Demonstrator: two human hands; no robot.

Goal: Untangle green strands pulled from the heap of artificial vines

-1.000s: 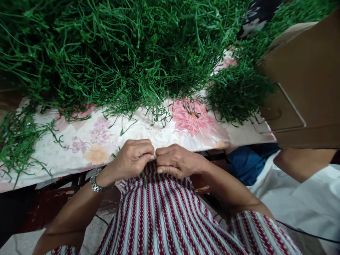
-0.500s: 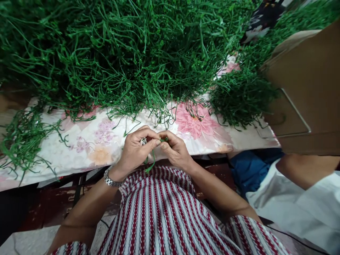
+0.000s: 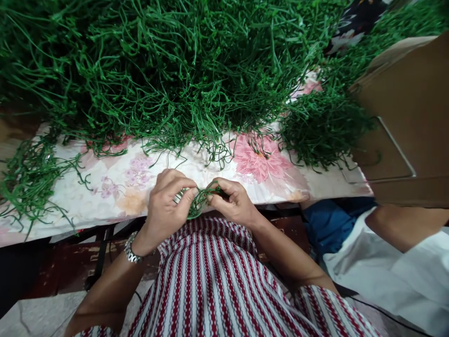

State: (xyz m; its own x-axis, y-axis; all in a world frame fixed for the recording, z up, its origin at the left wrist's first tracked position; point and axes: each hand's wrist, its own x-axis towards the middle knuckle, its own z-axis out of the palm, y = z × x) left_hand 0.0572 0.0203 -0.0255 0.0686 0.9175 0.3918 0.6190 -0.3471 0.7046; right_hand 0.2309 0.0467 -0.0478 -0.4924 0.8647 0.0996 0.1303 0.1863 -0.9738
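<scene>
My left hand (image 3: 169, 202) is closed, thumb and forefinger pinched on a small tangle of thin green stems (image 3: 199, 204), which look like artificial plant stems. My right hand (image 3: 233, 201) pinches the same stems from the other side, its fingers curled. The tangle hangs between both hands, just over the near edge of the table, in front of the striped garment. Beyond my hands lies a large heap of similar green stems (image 3: 168, 70) with small branching tips. Fingers partly hide the held ends.
A flowered white-and-pink cloth (image 3: 115, 182) covers the table. Smaller piles of stems lie at the left (image 3: 31, 182) and right (image 3: 319, 126). A cardboard box (image 3: 407, 107) stands at the right edge. Beside me, a person's leg shows with blue (image 3: 326, 224) and white cloth (image 3: 379, 267).
My left hand has moved left and slightly down, away from the right. More looped green stems now show between my hands, where a single strand hung before.
</scene>
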